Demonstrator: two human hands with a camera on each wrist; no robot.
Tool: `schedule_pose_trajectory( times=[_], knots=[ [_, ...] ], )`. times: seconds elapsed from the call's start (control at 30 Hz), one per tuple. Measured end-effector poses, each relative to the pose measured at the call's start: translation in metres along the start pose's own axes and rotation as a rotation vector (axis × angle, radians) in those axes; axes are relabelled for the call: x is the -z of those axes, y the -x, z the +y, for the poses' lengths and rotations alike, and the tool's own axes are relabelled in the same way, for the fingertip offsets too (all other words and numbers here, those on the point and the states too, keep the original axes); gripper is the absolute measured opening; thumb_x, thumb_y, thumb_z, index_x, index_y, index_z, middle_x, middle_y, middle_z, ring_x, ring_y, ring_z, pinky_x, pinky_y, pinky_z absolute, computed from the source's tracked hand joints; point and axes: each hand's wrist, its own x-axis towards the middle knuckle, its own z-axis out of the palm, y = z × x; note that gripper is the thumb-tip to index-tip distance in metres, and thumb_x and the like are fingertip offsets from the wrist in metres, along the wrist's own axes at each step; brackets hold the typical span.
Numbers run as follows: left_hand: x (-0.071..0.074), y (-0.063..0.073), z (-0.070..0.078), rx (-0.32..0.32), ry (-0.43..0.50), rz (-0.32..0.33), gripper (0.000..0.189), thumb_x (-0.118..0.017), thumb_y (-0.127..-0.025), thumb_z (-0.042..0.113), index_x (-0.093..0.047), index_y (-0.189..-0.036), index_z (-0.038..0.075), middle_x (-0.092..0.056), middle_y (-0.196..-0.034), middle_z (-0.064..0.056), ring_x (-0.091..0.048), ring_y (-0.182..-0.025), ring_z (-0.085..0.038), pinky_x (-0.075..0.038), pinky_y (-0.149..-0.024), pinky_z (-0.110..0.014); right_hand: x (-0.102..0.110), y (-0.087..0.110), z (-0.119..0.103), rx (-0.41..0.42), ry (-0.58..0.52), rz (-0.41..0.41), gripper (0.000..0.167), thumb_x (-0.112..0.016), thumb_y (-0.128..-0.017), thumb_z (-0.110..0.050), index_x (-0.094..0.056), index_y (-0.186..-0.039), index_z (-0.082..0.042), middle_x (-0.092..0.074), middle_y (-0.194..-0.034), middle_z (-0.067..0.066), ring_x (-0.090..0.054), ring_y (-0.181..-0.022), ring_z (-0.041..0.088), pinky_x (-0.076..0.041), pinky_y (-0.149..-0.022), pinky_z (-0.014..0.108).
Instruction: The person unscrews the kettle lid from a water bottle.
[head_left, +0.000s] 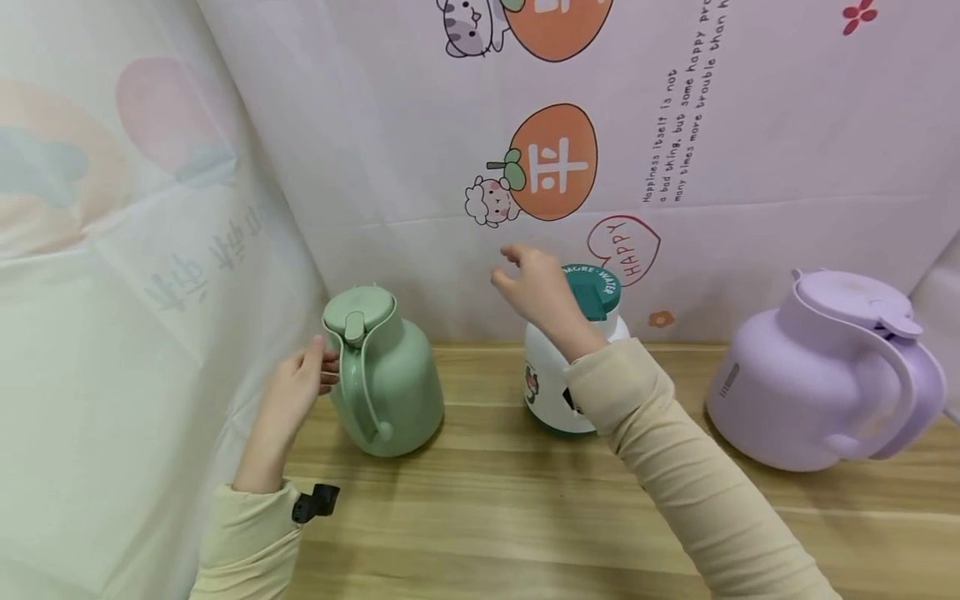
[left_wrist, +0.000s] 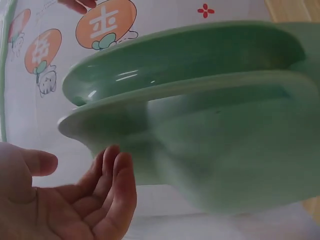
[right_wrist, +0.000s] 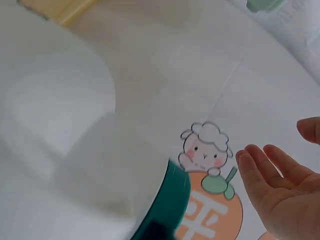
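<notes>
On the left stands a green thermos jug [head_left: 405, 383] with a lid and a handle that faces the viewer. Beside its upper left side is my left hand [head_left: 296, 383], fingers loosely bent and holding nothing. In the left wrist view those fingers [left_wrist: 122, 185] are right by the green jug's [left_wrist: 240, 145] body. My right hand [head_left: 536, 287] hovers in front of a white jug [head_left: 551, 375] with a teal lid [head_left: 603, 287], its fingers and thumb spread apart around nothing. The right wrist view has this hand [right_wrist: 285, 192] off to one side of the white jug [right_wrist: 60, 125].
A purple thermos jug [head_left: 787, 383] stands on the right, handle toward the right. All three jugs are on a wood-grain table [head_left: 465, 517]. Behind them hangs a white printed cloth [head_left: 390, 150], and another pale cloth [head_left: 150, 358] closes off the left side.
</notes>
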Motion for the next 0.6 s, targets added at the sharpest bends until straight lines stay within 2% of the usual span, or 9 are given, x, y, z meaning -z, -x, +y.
schedule_pose_trajectory(
  times=[0.07,0.17,0.23,0.4,0.5,0.6],
  knots=[
    [-0.001,-0.002,-0.006,0.005,0.044,-0.091,0.070,-0.016,-0.104,0.044,-0.050,-0.126,-0.013,-0.059,-0.120,-0.031,-0.063,-0.085,-0.007,-0.055,-0.084,-0.028,-0.010,-0.001,-0.005,0.009,-0.001,-0.025,0.046,-0.053,-0.096,-0.024,-0.049,-0.136,-0.002,-0.053,-0.140,0.016,-0.048,-0.132,0.030,-0.044,-0.107,0.042],
    [-0.003,-0.004,-0.012,0.006,0.105,-0.185,0.075,-0.014,-0.103,0.049,-0.048,-0.128,-0.013,-0.060,-0.120,-0.028,-0.061,-0.088,-0.005,-0.053,-0.089,-0.028,-0.022,-0.001,-0.013,0.022,-0.012,-0.068,0.048,-0.055,-0.095,-0.025,-0.048,-0.137,-0.002,-0.052,-0.140,0.015,-0.047,-0.132,0.030,-0.042,-0.109,0.041],
    [-0.005,-0.006,-0.015,-0.002,0.151,-0.239,0.076,-0.014,-0.102,0.052,-0.049,-0.129,-0.010,-0.065,-0.116,-0.019,-0.061,-0.092,-0.002,-0.051,-0.089,-0.023,-0.030,-0.001,-0.017,0.038,-0.020,-0.097,0.050,-0.057,-0.095,-0.025,-0.047,-0.137,0.000,-0.052,-0.141,0.016,-0.046,-0.133,0.030,-0.041,-0.111,0.040],
    [-0.011,-0.016,-0.022,-0.016,0.384,-0.393,0.076,-0.021,-0.100,0.057,-0.046,-0.132,-0.008,-0.068,-0.099,0.011,-0.063,-0.095,0.001,-0.048,-0.089,-0.015,-0.049,0.000,-0.025,0.061,-0.026,-0.148,0.053,-0.058,-0.095,-0.028,-0.047,-0.138,0.000,-0.051,-0.142,0.015,-0.046,-0.134,0.028,-0.040,-0.111,0.039],
    [-0.012,-0.021,-0.024,-0.015,0.522,-0.454,0.068,-0.027,-0.101,0.054,-0.047,-0.128,-0.005,-0.067,-0.095,0.012,-0.063,-0.095,-0.002,-0.050,-0.090,-0.017,-0.057,0.002,-0.029,0.055,-0.027,-0.172,0.053,-0.058,-0.095,-0.030,-0.046,-0.138,-0.001,-0.050,-0.142,0.015,-0.045,-0.135,0.028,-0.039,-0.112,0.039],
    [-0.011,-0.024,-0.026,-0.020,0.642,-0.508,0.051,-0.030,-0.103,0.047,-0.054,-0.118,0.004,-0.067,-0.096,0.009,-0.063,-0.095,-0.003,-0.052,-0.090,-0.019,-0.062,0.003,-0.030,0.047,-0.024,-0.193,0.054,-0.057,-0.095,-0.031,-0.046,-0.139,0.000,-0.049,-0.143,0.015,-0.044,-0.135,0.028,-0.038,-0.113,0.040]
  ],
)
